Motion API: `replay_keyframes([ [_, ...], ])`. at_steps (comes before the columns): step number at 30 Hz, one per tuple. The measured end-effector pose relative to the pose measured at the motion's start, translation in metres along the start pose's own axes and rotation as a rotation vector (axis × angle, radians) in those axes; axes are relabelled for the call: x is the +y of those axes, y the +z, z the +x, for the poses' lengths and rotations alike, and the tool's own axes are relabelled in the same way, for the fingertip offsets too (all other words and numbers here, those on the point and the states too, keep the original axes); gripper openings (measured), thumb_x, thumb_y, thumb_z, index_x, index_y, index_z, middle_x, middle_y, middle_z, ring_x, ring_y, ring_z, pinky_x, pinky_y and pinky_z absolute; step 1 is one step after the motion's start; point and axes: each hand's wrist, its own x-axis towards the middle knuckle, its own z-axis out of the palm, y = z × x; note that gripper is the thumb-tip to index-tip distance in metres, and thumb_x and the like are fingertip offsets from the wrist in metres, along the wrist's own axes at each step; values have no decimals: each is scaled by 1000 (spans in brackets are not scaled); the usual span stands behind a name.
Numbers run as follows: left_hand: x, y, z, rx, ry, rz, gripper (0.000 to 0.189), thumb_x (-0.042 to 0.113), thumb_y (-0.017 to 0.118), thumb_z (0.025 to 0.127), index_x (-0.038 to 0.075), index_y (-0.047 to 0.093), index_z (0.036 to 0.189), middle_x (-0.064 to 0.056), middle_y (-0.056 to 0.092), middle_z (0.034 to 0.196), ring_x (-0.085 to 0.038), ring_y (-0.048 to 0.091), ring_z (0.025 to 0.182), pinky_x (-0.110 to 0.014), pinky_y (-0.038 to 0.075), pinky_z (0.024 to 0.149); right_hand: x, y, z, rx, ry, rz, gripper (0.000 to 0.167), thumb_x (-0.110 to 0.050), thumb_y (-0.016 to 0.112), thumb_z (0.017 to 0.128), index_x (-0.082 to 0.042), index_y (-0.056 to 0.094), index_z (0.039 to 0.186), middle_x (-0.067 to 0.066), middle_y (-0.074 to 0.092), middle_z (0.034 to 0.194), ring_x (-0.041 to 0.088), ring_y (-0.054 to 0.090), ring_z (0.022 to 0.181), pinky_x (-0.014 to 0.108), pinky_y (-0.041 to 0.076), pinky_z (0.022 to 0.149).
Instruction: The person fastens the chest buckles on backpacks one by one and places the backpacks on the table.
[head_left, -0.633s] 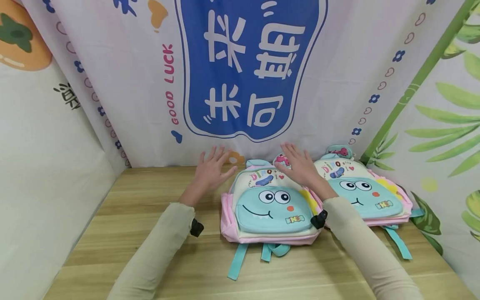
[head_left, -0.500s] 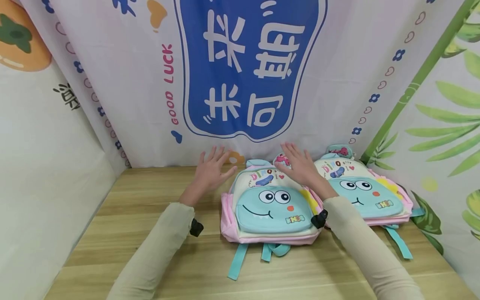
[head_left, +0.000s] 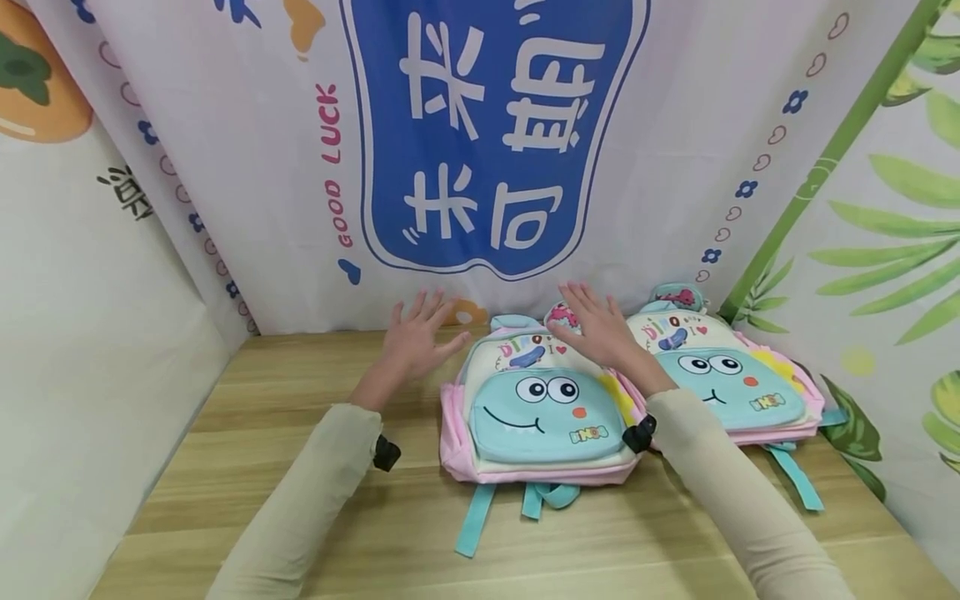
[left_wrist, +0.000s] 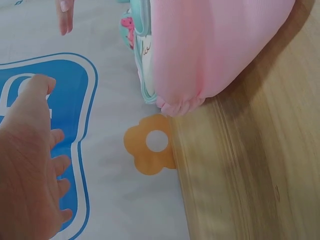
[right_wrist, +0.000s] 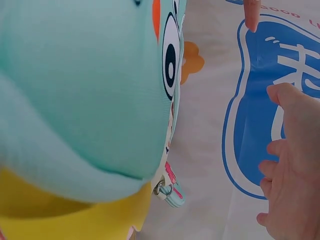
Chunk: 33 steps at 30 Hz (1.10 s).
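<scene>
Two matching children's backpacks with dinosaur faces lie on the wooden table. The nearer backpack (head_left: 551, 408) is at the middle, and the other backpack (head_left: 731, 375) lies to its right. My left hand (head_left: 414, 340) hovers with spread fingers up and left of the middle backpack, holding nothing. Over that backpack's upper right, my right hand (head_left: 597, 332) is spread with nothing in it and overlaps the gap between the two bags. The left wrist view shows the pink side (left_wrist: 200, 45) of a backpack apart from my left hand (left_wrist: 30, 165). In the right wrist view my right hand (right_wrist: 295, 155) is beside the teal front pocket (right_wrist: 85, 90).
Teal straps (head_left: 475, 521) trail from the bags toward the table's front. A printed cloth (head_left: 277, 192) hangs behind the wooden table (head_left: 247, 450), with a white wall (head_left: 90, 350) at left and a leaf-patterned cloth (head_left: 885, 275) at right.
The head view has shifted slightly, so everything sits a little higher and to the left. Both hands keep the same spread pose, and the backpacks stay where they were.
</scene>
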Motion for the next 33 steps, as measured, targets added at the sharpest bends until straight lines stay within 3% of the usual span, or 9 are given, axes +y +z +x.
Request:
replay_keyframes([
  [12,-4,-6,-1,-25,-12,4,80,70,36,98,32,13,164,-5,5,172,-34,-1,160,-65,2,124,0,-4,-3,7,-5,2,86,-60,45,101,-17,9,165,9,5,173,31,-3,160,65,-6,124],
  [33,-3,-8,0,-6,-17,38,80,69,39,98,29,18,164,-9,12,172,-38,7,159,-67,7,124,2,-4,-6,-4,12,-2,87,-61,47,100,-20,8,165,10,8,173,32,-3,160,65,-6,123],
])
